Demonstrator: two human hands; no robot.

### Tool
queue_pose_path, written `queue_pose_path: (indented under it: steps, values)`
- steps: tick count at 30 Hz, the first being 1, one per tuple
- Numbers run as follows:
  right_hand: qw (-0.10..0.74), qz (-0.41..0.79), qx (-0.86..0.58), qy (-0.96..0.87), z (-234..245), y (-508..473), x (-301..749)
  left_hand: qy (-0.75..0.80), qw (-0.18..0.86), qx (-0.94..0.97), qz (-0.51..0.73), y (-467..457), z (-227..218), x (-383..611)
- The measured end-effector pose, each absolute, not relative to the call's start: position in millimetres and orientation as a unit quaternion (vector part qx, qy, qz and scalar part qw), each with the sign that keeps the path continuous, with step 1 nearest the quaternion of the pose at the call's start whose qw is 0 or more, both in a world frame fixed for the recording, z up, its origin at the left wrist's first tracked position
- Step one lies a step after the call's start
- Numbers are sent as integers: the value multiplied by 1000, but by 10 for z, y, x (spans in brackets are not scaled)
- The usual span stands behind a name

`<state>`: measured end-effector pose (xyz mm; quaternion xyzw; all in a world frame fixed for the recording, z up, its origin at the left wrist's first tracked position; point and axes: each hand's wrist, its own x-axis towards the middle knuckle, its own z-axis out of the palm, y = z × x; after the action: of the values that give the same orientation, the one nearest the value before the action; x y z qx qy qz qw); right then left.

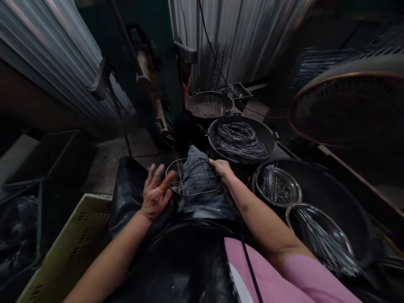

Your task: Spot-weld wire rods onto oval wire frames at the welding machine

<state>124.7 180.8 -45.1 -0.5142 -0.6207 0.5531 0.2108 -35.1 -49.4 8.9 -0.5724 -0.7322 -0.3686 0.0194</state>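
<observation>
Over our lap, on a rumpled grey-blue cloth, we have an oval silver-coloured rack of thin metal wire, a looped rim with wires crossing inside it. Our right hand is closed on the rim at the rack's right end, thumb along the upper edge. Our left hand is open, fingers spread, at the opposite end; the finger with an orange wrapping overlaps the rim, though we cannot tell whether it touches.

We would expect the rack to be light enough for one hand, springy rather than rigid, and hardly fragile, though a hard squeeze might bend the thinner wires. Bare metal may slide a little in our fingers, and any cut ends could prick or snag the cloth. The rounded ends of the rim look the surest hold, better than the inner wires.

Off to our right, loose coils of silvery wire lie in a broad, dark round pan, well apart from the rack.
</observation>
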Motion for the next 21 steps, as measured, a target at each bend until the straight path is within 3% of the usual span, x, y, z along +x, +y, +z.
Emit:
queue_pose_path:
  steps: [3, 7, 10, 17, 21]
  values:
    - [193, 608, -473, -607, -146, 1782, 1322, -707, -82, -577, -399, -429, 262, -463]
    - [141, 751, -377, -524, 172, 1726, 1429, -691, -244, -316, -603, -328, 246, -532]
    - [161, 740, -376, -533, 193, 1706, 1405, -640, -352, -144, -667, -218, 135, -590]
    - [117, 660, -461, -582, 45, 1774, 1224, -617, -419, -70, -663, -62, -34, -796]
    - [151, 658, -484, -557, -65, 1784, 1193, -613, -444, -55, -652, -17, -121, -839]
